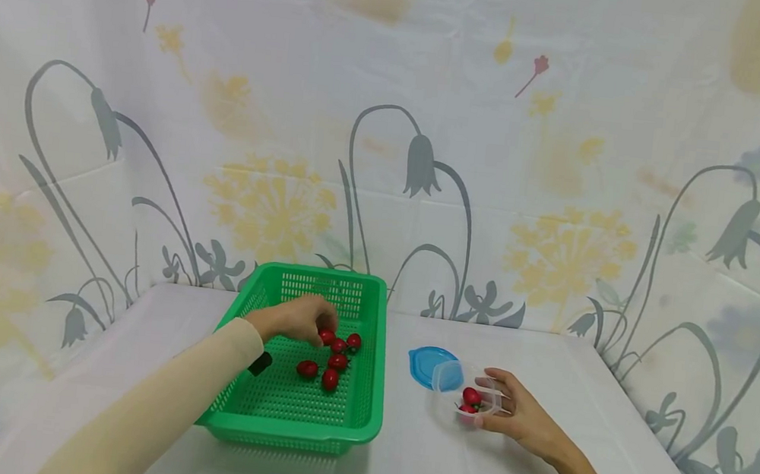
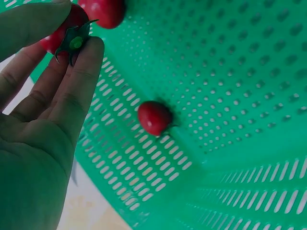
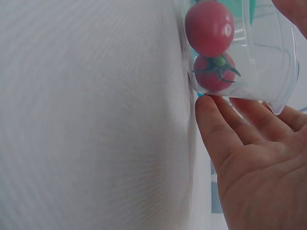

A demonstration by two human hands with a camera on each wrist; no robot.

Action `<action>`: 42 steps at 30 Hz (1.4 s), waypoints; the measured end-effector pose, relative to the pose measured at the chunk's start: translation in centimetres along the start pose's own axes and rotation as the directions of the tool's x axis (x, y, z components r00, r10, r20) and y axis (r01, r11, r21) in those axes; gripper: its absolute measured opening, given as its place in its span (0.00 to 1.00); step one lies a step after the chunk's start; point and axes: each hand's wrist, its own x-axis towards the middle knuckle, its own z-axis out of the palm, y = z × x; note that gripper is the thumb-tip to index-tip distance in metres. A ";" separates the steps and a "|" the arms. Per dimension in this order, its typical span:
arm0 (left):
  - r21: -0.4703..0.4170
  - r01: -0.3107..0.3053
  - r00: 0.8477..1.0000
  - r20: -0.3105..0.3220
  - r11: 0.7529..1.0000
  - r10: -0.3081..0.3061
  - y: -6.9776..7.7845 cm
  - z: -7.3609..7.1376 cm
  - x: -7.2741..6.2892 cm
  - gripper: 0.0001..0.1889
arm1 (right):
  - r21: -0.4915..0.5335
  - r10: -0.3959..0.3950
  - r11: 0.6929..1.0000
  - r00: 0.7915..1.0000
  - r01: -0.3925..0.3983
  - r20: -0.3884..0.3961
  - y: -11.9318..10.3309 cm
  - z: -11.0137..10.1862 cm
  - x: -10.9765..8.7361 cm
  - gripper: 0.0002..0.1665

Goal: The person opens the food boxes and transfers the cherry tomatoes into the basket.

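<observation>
My left hand (image 1: pixel 300 318) reaches into the green plastic basket (image 1: pixel 293 428) and pinches a cherry tomato (image 2: pixel 62 37) between thumb and fingers, its green calyx showing in the left wrist view. Several other cherry tomatoes (image 1: pixel 330 379) lie loose on the basket floor. At the right, my right hand (image 1: pixel 522 417) holds a small clear plastic container (image 1: pixel 448 381) by its side, thumb and fingers around it. Inside it are two cherry tomatoes (image 3: pixel 210 28), one with its calyx toward the right wrist camera.
A blue lid (image 1: pixel 424 365) lies flat on the white tablecloth (image 1: pixel 429 471), just behind the container and partly seen through it. Behind the table hangs a flower-printed curtain (image 1: pixel 395 78). Slotted walls rise all around the basket.
</observation>
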 end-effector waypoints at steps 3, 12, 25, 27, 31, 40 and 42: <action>0.005 0.012 1.000 0.007 1.000 -0.012 -0.2 0.3 0.0 0.12 | -0.006 0.001 1.000 1.000 -0.001 -0.003 0.0 0.0 0.0 0.48; 0.000 0.028 0.999 0.030 1.000 -0.028 -0.2 0.8 0.0 0.12 | 0.006 0.009 1.000 1.000 -0.009 0.001 -0.3 0.0 -0.2 0.47; 0.013 0.020 0.998 0.054 1.000 -0.020 -0.3 1.0 -0.1 0.12 | -0.008 0.034 0.999 0.999 -0.034 -0.010 0.2 0.0 0.1 0.49; 0.014 0.020 0.998 0.055 1.000 -0.020 -0.3 1.0 -0.1 0.13 | -0.003 0.039 0.999 0.999 -0.039 -0.016 0.3 0.0 0.1 0.49; 0.014 0.037 0.998 0.053 0.999 -0.038 -0.3 0.9 -0.1 0.13 | 0.004 0.029 1.000 1.000 -0.029 -0.011 0.3 0.0 0.1 0.48; -0.002 0.044 0.998 0.046 0.999 -0.044 -0.2 0.7 -0.1 0.13 | -0.001 0.006 1.000 1.000 -0.006 0.006 0.2 0.0 0.1 0.47; -0.003 0.036 0.999 0.039 0.999 -0.036 0.1 0.5 -0.1 0.13 | -0.002 0.017 1.000 1.000 -0.017 -0.005 0.2 0.0 0.1 0.48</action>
